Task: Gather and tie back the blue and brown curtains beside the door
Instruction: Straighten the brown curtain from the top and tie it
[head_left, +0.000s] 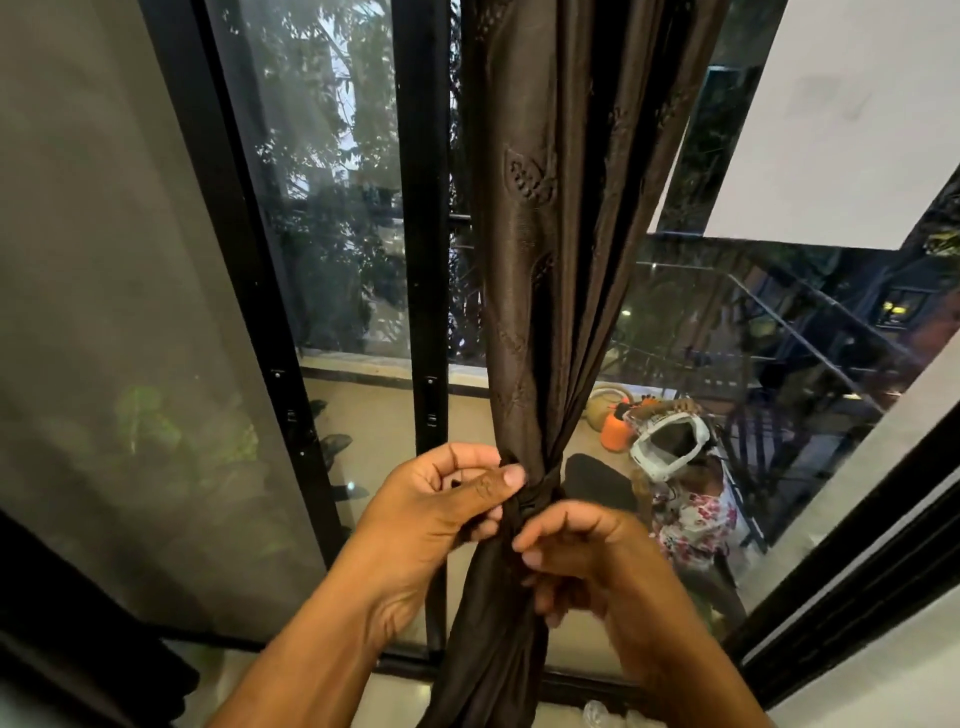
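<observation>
A: Status, brown curtain?
B: Bunched before the glass door, knotted mid-length.
A: Fingers?
B: Left hand pinches the knot; right hand grips the bundle below.

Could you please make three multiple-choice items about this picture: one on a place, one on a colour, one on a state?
1. Where do both hands meet the curtain?
A. at its top edge
B. at the cinched knot
C. at its bottom hem

2. What colour is the curtain being tied?
A. dark brown
B. white
C. red

3. In what state is the curtain?
A. spread flat over the glass
B. lying on the floor
C. gathered into one bunch

Answers:
1. B: the left hand pinches the knot and the right hand grips the fabric just under it.
2. A: the curtain is dark brown with an embossed pattern.
3. C: its folds narrow into the knot, leaving the glass door uncovered beside it.
</observation>
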